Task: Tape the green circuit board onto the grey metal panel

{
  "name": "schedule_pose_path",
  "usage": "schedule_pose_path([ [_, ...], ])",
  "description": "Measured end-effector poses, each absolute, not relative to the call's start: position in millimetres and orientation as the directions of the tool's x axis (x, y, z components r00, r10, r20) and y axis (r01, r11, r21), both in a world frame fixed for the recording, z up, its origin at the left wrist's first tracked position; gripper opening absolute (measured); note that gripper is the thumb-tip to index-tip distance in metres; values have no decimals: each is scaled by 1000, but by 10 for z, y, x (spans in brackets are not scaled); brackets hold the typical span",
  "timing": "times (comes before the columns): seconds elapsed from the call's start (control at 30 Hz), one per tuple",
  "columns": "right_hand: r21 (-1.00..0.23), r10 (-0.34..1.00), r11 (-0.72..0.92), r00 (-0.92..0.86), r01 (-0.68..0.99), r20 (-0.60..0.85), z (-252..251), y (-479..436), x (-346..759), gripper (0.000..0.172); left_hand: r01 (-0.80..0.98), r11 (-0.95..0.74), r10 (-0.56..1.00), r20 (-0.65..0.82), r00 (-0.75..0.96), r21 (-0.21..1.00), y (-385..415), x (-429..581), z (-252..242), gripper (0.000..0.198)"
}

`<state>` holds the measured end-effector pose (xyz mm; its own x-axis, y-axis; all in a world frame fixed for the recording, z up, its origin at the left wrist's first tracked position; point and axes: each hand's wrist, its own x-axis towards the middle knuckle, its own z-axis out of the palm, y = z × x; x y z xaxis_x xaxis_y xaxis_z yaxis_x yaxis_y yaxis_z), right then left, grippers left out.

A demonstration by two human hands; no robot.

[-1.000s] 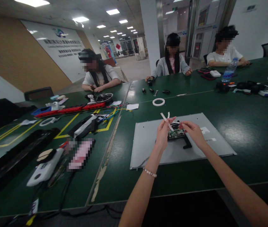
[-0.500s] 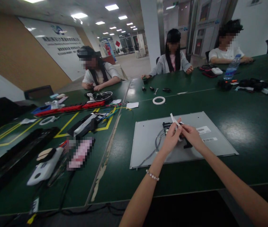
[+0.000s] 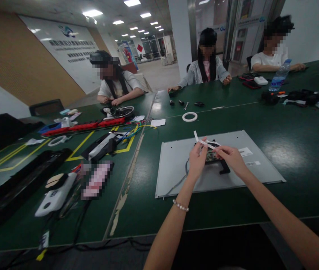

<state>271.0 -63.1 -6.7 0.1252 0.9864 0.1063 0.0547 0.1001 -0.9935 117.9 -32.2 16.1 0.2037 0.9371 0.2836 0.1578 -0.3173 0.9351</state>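
Between my two hands a narrow white strip of tape (image 3: 206, 144) is stretched, one loose end sticking up past my left fingers. My left hand (image 3: 199, 156) pinches it on the left, and my right hand (image 3: 232, 157) pinches its other end. Just beneath them a small circuit board (image 3: 210, 156) in a black bracket (image 3: 224, 167) lies on a flat light-grey panel (image 3: 173, 165). A grey cable (image 3: 178, 183) runs from near the board to the panel's front left edge. My fingers hide part of the board.
Behind the panel lies a white tape roll (image 3: 190, 117), with a small wrench (image 3: 186, 106) beyond it. To the left are a white device (image 3: 55, 195), a long black tray (image 3: 21, 187) and cables. A water bottle (image 3: 280, 77) stands at the far right. Several people sit across the table.
My hands have moved apart, drawing the strip out between them and uncovering the circuit board. The strip's loose end has shifted left. The view has tilted slightly.
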Motion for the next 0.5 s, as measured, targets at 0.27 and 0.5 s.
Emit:
schedule_pose_path([
  [0.27, -979, 981, 37, 178, 202, 74, -94, -625, 2873, 39, 133, -215, 958, 182, 224, 968, -208, 1059, 114, 20],
  [0.5, -853, 962, 46, 207, 520, 178, -132, -607, 3045, 43, 422, -359, 925, 257, 280, 833, -300, 1134, 69, 20],
])
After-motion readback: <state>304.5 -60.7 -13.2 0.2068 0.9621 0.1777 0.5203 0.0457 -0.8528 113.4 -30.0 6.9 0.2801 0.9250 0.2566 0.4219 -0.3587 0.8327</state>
